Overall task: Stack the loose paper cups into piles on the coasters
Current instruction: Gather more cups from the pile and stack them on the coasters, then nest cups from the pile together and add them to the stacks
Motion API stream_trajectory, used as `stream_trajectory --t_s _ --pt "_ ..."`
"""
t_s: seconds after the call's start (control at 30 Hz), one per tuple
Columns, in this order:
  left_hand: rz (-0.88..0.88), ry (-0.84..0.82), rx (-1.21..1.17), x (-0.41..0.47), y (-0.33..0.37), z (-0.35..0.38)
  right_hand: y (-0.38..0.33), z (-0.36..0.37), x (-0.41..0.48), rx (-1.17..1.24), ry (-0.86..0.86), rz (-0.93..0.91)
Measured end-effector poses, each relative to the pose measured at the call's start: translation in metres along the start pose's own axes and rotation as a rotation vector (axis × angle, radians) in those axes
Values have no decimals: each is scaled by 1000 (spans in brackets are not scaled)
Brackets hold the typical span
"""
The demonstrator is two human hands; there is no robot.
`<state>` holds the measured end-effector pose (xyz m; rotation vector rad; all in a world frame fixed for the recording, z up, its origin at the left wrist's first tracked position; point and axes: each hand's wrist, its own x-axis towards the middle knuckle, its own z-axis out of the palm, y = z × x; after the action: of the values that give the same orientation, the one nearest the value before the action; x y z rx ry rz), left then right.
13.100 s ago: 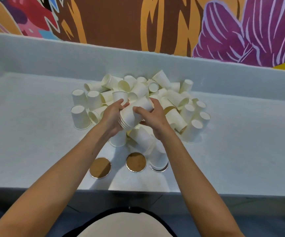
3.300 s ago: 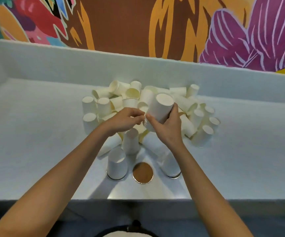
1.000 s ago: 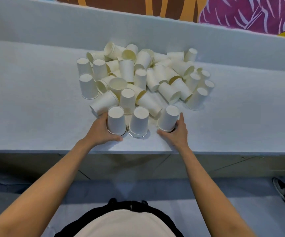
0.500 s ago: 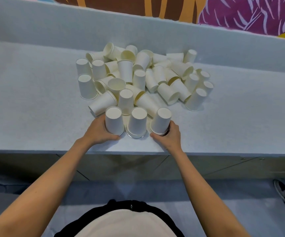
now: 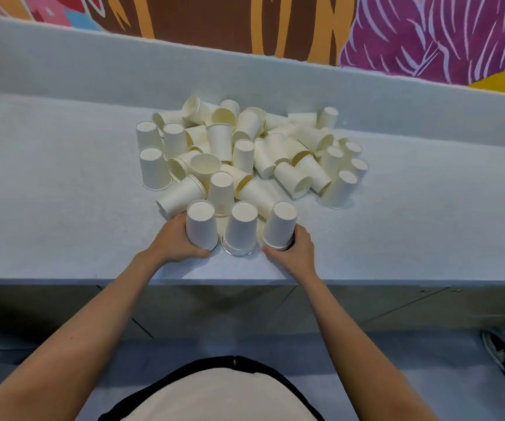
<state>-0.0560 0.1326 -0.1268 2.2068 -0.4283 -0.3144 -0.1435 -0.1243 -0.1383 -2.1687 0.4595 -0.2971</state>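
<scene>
Cups, three upside-down piles in a row at the near edge of the counter (image 5: 63,226): the left pile (image 5: 201,225), the middle pile (image 5: 240,227) and the right pile (image 5: 279,225), the middle one showing a sliver of shiny coaster rim (image 5: 230,252) at its base. Left hand (image 5: 176,242) cups the left pile low down, fingers curled round it; right hand (image 5: 294,249) wraps the base of the right pile the same way. How many cups sit in each pile, can't tell from here. Behind them, just beyond and touching in places, sprawls the loose heap (image 5: 254,150), some cups upright, many on their sides. Judging by the grip, this is a straightening step: best to press low, square each pile over its coaster, and let go gently so the tilted right pile doesn't tip into the middle one.
</scene>
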Motion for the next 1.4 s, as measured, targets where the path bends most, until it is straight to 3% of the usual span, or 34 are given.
stream_trajectory --t_s 0.53,0.83,1.03,1.23,1.33,1.4 --pt "-6 17 39 -6 3 -2 1 7 -9 78 10 73" --pt "-165 -319 340 18 14 -75 1 -30 15 8 -296 51" --pt "-2 -241 369 62 57 -118 -21 -47 63 -21 -111 110" --pt "193 -186 428 112 116 -97 -29 -42 114 -107 54 102" --pt "207 -231 392 136 130 -72 -27 -37 139 -310 122 -4" --pt "200 -270 403 150 134 -56 -24 -32 152 -586 69 -58"
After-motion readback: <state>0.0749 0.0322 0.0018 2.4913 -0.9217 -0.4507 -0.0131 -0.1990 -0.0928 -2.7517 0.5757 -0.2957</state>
